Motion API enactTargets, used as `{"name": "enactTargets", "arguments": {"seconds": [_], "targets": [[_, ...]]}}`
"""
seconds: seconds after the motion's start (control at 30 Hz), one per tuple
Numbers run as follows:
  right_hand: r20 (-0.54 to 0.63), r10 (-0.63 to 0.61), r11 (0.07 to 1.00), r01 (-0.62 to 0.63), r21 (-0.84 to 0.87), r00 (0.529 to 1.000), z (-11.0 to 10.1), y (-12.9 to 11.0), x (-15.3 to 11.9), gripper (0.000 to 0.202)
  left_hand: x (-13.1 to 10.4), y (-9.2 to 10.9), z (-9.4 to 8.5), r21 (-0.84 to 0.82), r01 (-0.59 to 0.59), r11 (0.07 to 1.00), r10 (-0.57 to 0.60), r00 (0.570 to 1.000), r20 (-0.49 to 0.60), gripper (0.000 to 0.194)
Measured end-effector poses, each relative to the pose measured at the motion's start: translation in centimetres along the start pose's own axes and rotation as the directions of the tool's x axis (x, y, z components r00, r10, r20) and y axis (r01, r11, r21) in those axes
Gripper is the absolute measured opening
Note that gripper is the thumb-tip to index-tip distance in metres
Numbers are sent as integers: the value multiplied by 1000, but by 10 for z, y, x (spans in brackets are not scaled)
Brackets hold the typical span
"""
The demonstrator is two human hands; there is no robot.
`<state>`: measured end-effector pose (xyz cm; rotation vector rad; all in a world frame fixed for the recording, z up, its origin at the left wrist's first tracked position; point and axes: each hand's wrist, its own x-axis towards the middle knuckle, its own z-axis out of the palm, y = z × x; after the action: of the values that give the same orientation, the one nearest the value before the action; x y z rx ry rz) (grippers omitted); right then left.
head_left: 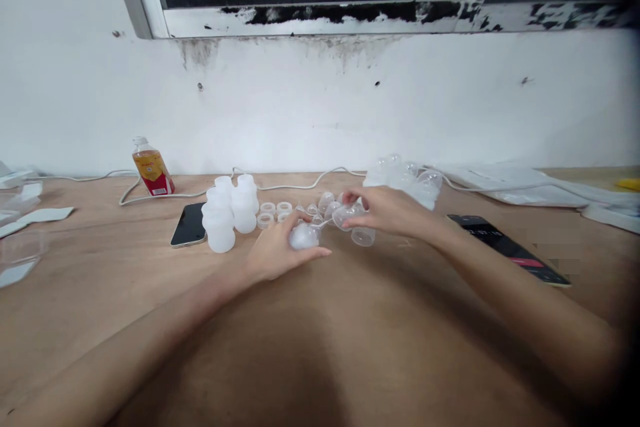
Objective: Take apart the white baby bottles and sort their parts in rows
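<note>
My left hand (pixel 280 243) is wrapped round a small translucent white bottle (pixel 304 236) that lies tilted, its narrower end toward my right hand. In my right hand (pixel 376 209), thumb and fingers pinch a clear plastic dome cap (pixel 344 216), close to the bottle's tip; I cannot tell if they touch. Beneath the right hand a clear cap (pixel 363 236) rests on the table. Just behind both hands are more clear domes (pixel 327 200) and small clear teat-shaped pieces (pixel 312 209). White rings (pixel 267 207) lie in a cluster left of them.
Several white bottles (pixel 221 230) stand at left beside a dark phone (pixel 189 225). A drink bottle (pixel 153 170) is by the wall. Domed bottles (pixel 403 181) are grouped back right, near plastic bags (pixel 493 183). Another phone (pixel 505 247) lies right. A white cable (pixel 295 185) runs behind.
</note>
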<state>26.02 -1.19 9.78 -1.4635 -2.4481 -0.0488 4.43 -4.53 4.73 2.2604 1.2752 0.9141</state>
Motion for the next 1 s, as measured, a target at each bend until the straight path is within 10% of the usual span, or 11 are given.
{"name": "enactTargets", "arguments": {"seconds": [0.3, 0.43, 0.57, 1.0], "targets": [[69, -102, 969, 115, -217, 992, 49, 10, 8, 34, 2, -10, 1, -62, 1, 998, -6, 997, -82, 47], [-13, -100, 989, 101, 105, 995, 34, -7, 3, 44, 2, -12, 2, -14, -41, 999, 40, 997, -59, 54], [213, -119, 885, 6, 466, 970, 23, -38, -7, 39, -1, -6, 6, 87, -67, 994, 66, 998, 15, 54], [213, -183, 864, 54, 500, 960, 38, -55, -15, 33, 1, -8, 4, 228, -124, 966, 87, 983, 163, 59]]}}
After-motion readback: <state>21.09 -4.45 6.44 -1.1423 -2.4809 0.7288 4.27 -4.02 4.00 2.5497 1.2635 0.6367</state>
